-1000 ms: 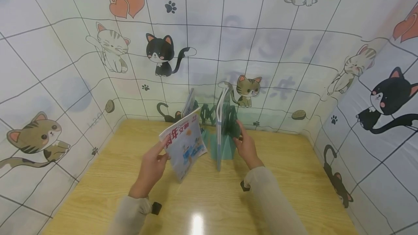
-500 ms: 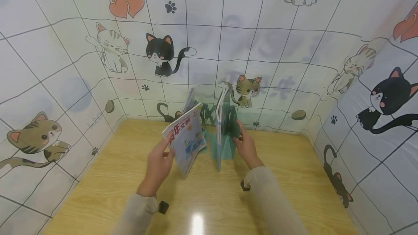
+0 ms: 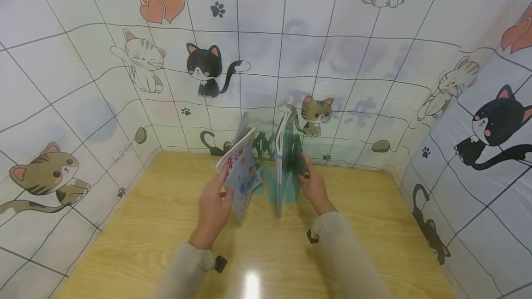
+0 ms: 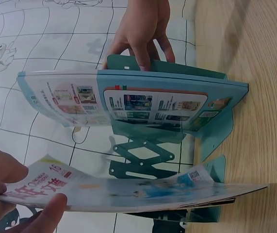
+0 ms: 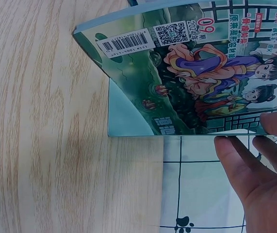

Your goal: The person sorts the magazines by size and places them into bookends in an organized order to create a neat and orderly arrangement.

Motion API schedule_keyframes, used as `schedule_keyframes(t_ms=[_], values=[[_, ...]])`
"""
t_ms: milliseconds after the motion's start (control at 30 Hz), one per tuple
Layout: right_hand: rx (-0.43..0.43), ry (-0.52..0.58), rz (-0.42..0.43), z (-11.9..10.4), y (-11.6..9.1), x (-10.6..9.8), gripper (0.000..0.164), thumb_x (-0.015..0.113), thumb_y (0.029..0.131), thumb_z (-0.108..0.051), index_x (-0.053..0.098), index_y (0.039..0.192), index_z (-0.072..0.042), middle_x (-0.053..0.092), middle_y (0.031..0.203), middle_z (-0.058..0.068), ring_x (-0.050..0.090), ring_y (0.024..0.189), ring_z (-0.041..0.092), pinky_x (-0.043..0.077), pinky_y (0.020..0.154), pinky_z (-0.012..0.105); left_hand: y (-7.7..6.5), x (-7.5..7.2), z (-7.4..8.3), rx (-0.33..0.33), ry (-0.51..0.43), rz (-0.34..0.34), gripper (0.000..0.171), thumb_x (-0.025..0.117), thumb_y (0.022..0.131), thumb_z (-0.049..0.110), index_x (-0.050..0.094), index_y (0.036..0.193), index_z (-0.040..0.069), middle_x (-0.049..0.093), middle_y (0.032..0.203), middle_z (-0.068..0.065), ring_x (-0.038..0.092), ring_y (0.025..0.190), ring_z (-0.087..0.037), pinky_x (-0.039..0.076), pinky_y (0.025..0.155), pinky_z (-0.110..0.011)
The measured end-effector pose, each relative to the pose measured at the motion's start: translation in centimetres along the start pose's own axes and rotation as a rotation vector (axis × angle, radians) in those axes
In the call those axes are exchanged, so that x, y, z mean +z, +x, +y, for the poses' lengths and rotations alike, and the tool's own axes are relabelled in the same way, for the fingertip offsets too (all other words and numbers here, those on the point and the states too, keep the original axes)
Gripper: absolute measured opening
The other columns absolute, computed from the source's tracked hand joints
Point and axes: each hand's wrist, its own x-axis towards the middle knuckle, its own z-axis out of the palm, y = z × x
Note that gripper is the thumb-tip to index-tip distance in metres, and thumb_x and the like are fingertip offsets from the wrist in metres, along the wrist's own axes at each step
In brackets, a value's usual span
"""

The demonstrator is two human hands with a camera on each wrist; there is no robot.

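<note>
In the head view my left hand [image 3: 214,209] pinches the near edge of a white magazine [image 3: 243,176] with red Chinese lettering, its fingers and thumb also seen in the left wrist view. The magazine stands tilted, its far part beside the left end of a green expanding bookend [image 4: 143,153]. My right hand [image 3: 313,188] holds the edge of the bookend's right upright plate [image 4: 177,67], thumb and fingers apart on it. Upright against that plate's inner side stand several magazines [image 4: 143,99]. The outermost one's illustrated cover [image 5: 211,73] shows in the right wrist view.
Behind the left magazine, another thin book or magazine [image 3: 241,128] stands at the bookend's left end. All this rests on a wooden table [image 3: 349,239]. A cat-patterned cloth wall [image 3: 257,59] closes off the back and both sides.
My left hand has moved right and slightly away from me, taking the white magazine closer to the bookend's left end. The right hand and the upright magazines have stayed put.
</note>
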Motion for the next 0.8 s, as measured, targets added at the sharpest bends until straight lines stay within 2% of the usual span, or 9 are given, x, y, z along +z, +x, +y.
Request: schedule_keyframes(t_ms=[300, 433, 667, 800], values=[[-0.017, 0.010, -0.001, 0.0, 0.0, -0.1, 0.076, 0.064, 0.091, 0.003, 0.028, 0.153, -0.023, 0.045, 0.140, 0.030, 0.063, 0.102, 0.044, 0.055, 0.078, 0.050, 0.8, 0.9, 0.8, 0.029, 0.062, 0.035, 0.061, 0.066, 0.080, -0.010, 0.053, 0.138, 0.000, 0.063, 0.122, -0.018, 0.060, 0.096, -0.032, 0.057, 0.061, -0.028], [-0.011, 0.007, -0.004, 0.0, 0.0, -0.1, 0.077, 0.064, 0.091, 0.002, 0.028, 0.154, -0.025, 0.045, 0.140, 0.029, 0.063, 0.103, 0.043, 0.055, 0.078, 0.049, 1.2, 1.4, 0.8, 0.047, 0.080, 0.053, 0.061, 0.066, 0.078, -0.010, 0.053, 0.137, -0.001, 0.064, 0.121, -0.018, 0.060, 0.092, -0.033, 0.056, 0.061, -0.028], [-0.010, 0.003, -0.009, 0.0, 0.0, -0.1, 0.077, 0.063, 0.092, 0.001, 0.027, 0.154, -0.025, 0.045, 0.138, 0.031, 0.062, 0.104, 0.044, 0.054, 0.080, 0.049, 1.5, 2.1, 1.0, 0.016, 0.072, 0.059, 0.064, 0.066, 0.077, -0.010, 0.052, 0.139, 0.001, 0.062, 0.125, -0.018, 0.057, 0.091, -0.034, 0.056, 0.063, -0.029], [0.000, 0.003, -0.010, -0.2, -0.1, -0.2, 0.076, 0.063, 0.092, 0.001, 0.027, 0.154, -0.024, 0.045, 0.139, 0.031, 0.062, 0.104, 0.045, 0.054, 0.079, 0.050, 1.7, 2.6, 1.0, -0.002, 0.087, 0.066, 0.063, 0.066, 0.076, -0.009, 0.053, 0.137, 0.000, 0.063, 0.123, -0.019, 0.057, 0.089, -0.034, 0.054, 0.065, -0.036]])
